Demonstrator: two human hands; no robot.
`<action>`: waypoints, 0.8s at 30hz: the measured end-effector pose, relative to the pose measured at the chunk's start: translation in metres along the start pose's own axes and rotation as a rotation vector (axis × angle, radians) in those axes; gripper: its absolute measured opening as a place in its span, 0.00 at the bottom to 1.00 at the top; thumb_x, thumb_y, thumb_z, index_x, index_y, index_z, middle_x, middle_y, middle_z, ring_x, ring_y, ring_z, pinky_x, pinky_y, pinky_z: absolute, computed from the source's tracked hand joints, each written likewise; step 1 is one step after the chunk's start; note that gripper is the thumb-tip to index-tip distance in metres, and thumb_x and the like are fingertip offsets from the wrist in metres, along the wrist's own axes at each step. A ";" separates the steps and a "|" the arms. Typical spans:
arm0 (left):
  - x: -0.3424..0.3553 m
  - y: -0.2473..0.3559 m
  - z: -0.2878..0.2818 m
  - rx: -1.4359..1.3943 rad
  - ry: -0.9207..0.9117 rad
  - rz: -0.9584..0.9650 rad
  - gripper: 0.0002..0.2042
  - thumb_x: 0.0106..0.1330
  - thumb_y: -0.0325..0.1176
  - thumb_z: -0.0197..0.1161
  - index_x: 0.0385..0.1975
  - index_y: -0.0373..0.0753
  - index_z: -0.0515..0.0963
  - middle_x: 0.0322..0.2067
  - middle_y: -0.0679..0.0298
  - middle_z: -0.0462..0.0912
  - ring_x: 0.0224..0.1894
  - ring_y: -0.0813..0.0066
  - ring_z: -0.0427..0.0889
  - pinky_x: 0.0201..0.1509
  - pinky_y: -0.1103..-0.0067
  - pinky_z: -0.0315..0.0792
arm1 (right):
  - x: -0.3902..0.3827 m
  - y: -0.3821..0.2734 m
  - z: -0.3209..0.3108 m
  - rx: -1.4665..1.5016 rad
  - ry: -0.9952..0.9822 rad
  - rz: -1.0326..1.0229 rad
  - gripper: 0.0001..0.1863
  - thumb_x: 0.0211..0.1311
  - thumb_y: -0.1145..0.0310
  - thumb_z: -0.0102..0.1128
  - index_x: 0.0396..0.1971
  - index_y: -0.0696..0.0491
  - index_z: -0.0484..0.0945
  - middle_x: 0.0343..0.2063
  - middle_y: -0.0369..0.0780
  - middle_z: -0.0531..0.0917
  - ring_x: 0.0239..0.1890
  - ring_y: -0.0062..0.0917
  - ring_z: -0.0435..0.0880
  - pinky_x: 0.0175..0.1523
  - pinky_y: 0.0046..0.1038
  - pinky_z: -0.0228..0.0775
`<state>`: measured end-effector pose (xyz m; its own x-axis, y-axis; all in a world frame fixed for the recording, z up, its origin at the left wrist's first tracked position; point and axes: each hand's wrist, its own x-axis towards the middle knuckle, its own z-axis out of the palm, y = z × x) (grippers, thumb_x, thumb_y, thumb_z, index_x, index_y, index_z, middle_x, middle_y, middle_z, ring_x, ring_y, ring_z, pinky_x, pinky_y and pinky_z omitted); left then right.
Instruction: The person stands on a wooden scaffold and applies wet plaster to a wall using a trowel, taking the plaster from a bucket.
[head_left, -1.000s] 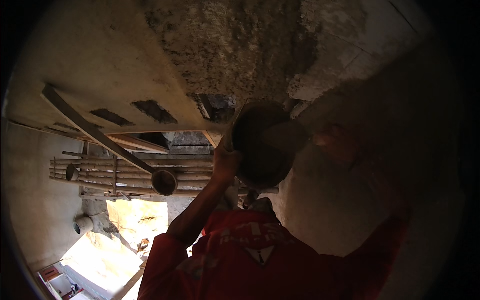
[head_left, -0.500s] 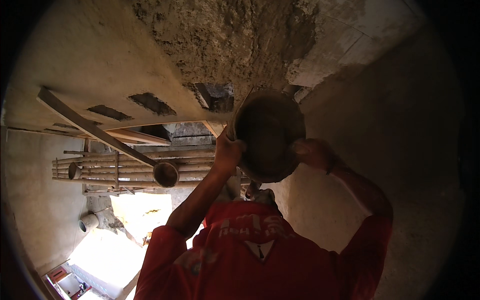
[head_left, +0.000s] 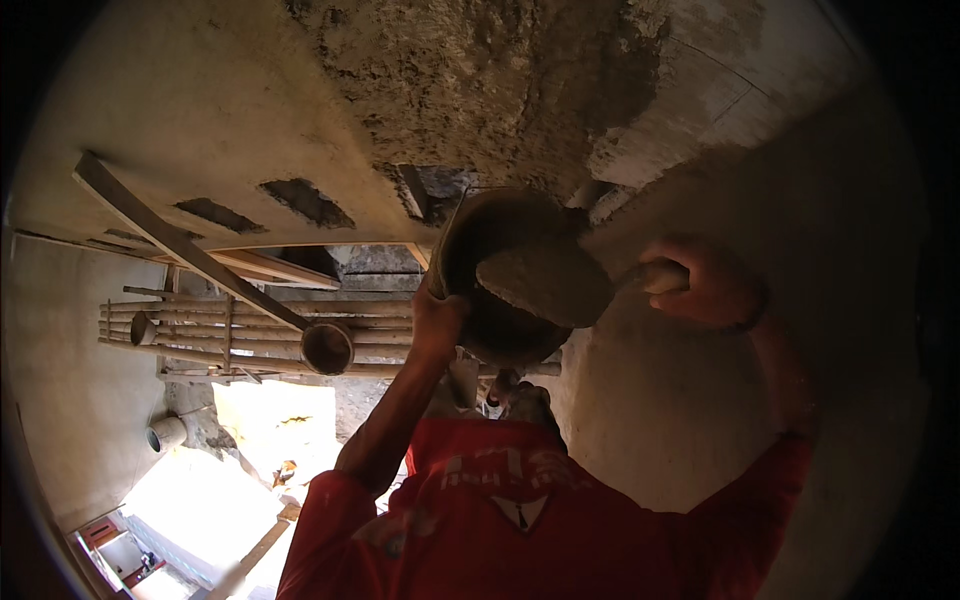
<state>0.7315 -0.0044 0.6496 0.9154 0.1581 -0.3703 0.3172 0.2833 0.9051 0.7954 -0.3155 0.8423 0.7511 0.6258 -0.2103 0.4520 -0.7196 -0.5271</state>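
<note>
My left hand (head_left: 437, 322) grips the near left rim of a dark bucket (head_left: 462, 235), held up in front of my chest and tilted so its mouth faces me. In my right hand (head_left: 712, 283) is the handle of a trowel (head_left: 630, 284). Its blade lies over the bucket's mouth and carries a heap of grey wet mortar (head_left: 545, 280). Shadow and the trowel hide most of the bucket's inside. Beyond the bucket rises a wall (head_left: 480, 90) with rough, wet-looking plaster.
At the left, a scaffold platform of bamboo poles (head_left: 270, 322) bears a bowl-shaped pan (head_left: 327, 348) and a smaller container (head_left: 143, 328). A long wooden board (head_left: 185, 240) leans from the pan toward the wall. Lower left, a pipe-like cylinder (head_left: 167, 434) is beside a brightly lit area.
My right hand has left the bucket's right side and moved right, now holding the trowel with mortar on it. The bucket has shifted slightly left, still in my left hand.
</note>
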 end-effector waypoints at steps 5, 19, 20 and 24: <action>0.004 -0.025 -0.018 0.019 0.068 -0.009 0.26 0.49 0.19 0.53 0.53 0.32 0.72 0.40 0.61 0.81 0.38 0.70 0.82 0.42 0.76 0.77 | 0.051 0.047 -0.012 0.060 -0.096 0.023 0.23 0.47 0.64 0.70 0.45 0.57 0.80 0.38 0.47 0.83 0.44 0.37 0.82 0.50 0.34 0.72; -0.010 -0.016 -0.003 0.068 0.052 -0.015 0.27 0.47 0.19 0.52 0.53 0.31 0.73 0.42 0.60 0.81 0.40 0.71 0.81 0.45 0.76 0.77 | -0.004 0.027 -0.014 -0.288 0.171 -0.025 0.23 0.56 0.61 0.63 0.52 0.53 0.76 0.46 0.46 0.81 0.48 0.41 0.81 0.52 0.38 0.74; -0.014 -0.005 0.000 0.077 0.033 -0.008 0.27 0.47 0.19 0.53 0.53 0.31 0.73 0.42 0.60 0.81 0.40 0.71 0.81 0.45 0.76 0.77 | -0.001 0.024 0.004 -0.383 0.107 0.065 0.21 0.56 0.62 0.63 0.50 0.52 0.76 0.43 0.45 0.80 0.47 0.39 0.81 0.51 0.38 0.74; -0.018 0.019 0.009 0.097 -0.025 0.064 0.27 0.47 0.21 0.53 0.53 0.30 0.73 0.42 0.60 0.80 0.41 0.70 0.80 0.47 0.77 0.76 | 0.010 0.010 0.068 -0.772 0.036 0.097 0.17 0.54 0.67 0.60 0.46 0.49 0.78 0.35 0.44 0.80 0.44 0.38 0.81 0.47 0.41 0.75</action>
<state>0.7234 -0.0107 0.6752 0.9399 0.1488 -0.3072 0.2797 0.1802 0.9430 0.7743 -0.2961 0.7794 0.8139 0.5483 -0.1921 0.5801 -0.7848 0.2178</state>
